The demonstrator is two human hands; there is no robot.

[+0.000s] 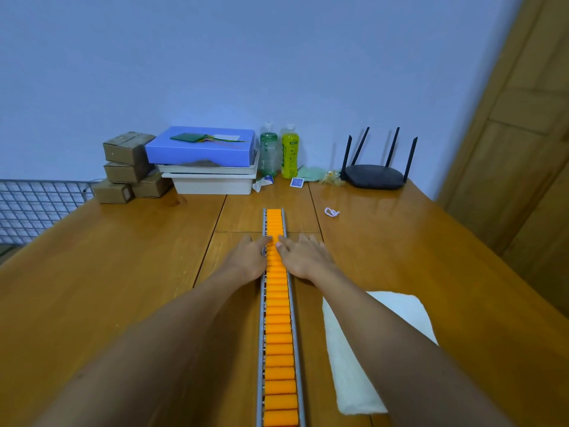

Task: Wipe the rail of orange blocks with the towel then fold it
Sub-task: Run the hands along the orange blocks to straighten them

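Far left: wire mesh rack (30, 204) off the tabletop (107, 288) edge. Next, cardboard boxes (129, 166) stacked at the back, then a blue box (200, 149) on white trays (212, 180).

Left hand (248, 257): flat, palm down, fingers spread, sitting on the tabletop just beside the rail's left edge, index tip touching the orange blocks. Grip is fully open, nothing held.

Centre: rail of orange blocks (278, 318) runs straight away from the camera, metal side strips on both edges, blocks packed end to end. Both forearms flank it.

Right hand (303, 257): same pose on the rail's right side, flat and splayed, thumb resting on the orange blocks. Open, holding nothing.

Behind the rail: green bottle (268, 151) and yellow bottle (290, 152) upright, side by side, against the wall.

Right of the rail: towel (354, 365), white, lying flat and folded on the tabletop near the camera, partly under the right forearm, apart from the rail. Neither hand touches it.

Further right: small white loop (331, 212) on the wood, black router (375, 175) with four antennas at the back, wooden door (523, 149) at the edge.
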